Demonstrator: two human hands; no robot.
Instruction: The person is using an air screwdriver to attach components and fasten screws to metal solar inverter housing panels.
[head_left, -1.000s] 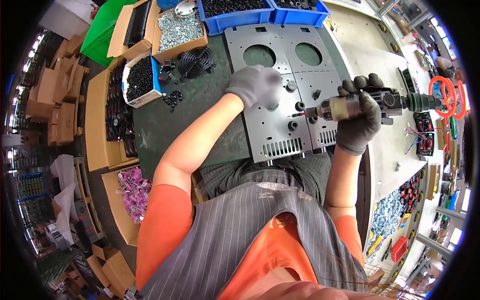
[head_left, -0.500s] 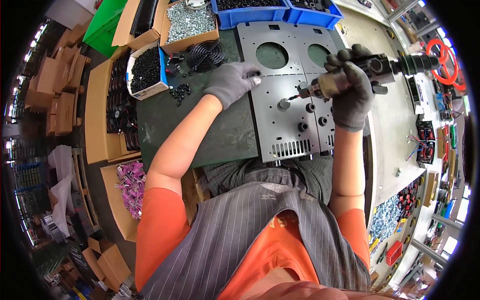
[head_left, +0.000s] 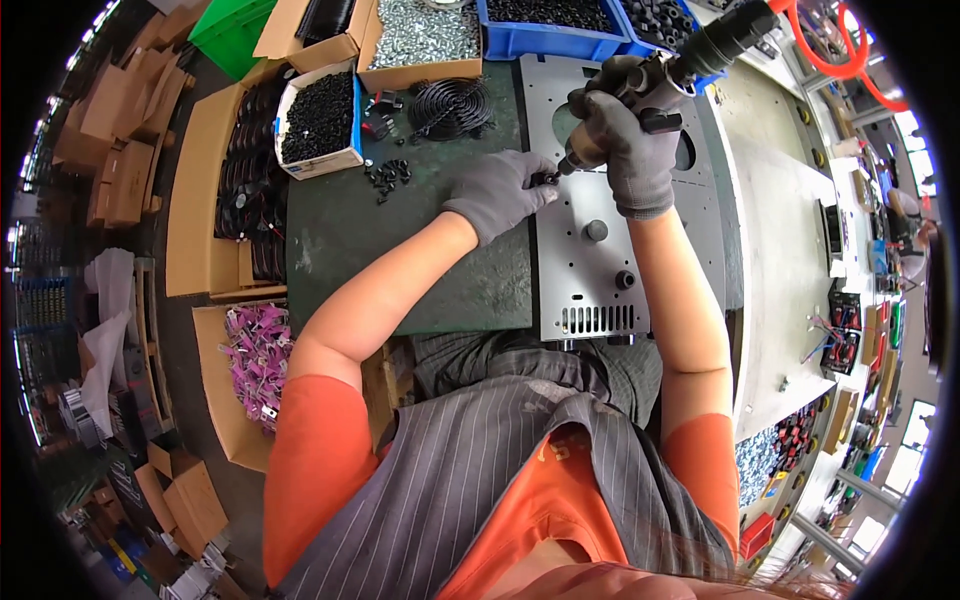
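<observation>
My right hand, in a grey glove, grips an air screwdriver with an orange coiled hose. Its tip points left and down at the left edge of a grey metal panel. At that same edge my left hand, also gloved, pinches a small black part between thumb and forefinger, right by the driver tip. What exactly the part is cannot be made out. Nearer to me, a grey round knob and a black one stand on the panel. My right hand and forearm hide some of the panel.
Loose black pieces and a black wire fan guard lie on the dark green tabletop. Behind are a small box of black screws, a carton of silvery screws and blue bins. A carton of purple parts stands lower left.
The driver has swung left and away from me, its tip going from near the grey knob to my left fingertips. My left hand has stayed at the panel's left edge. The whole view has shifted slightly.
</observation>
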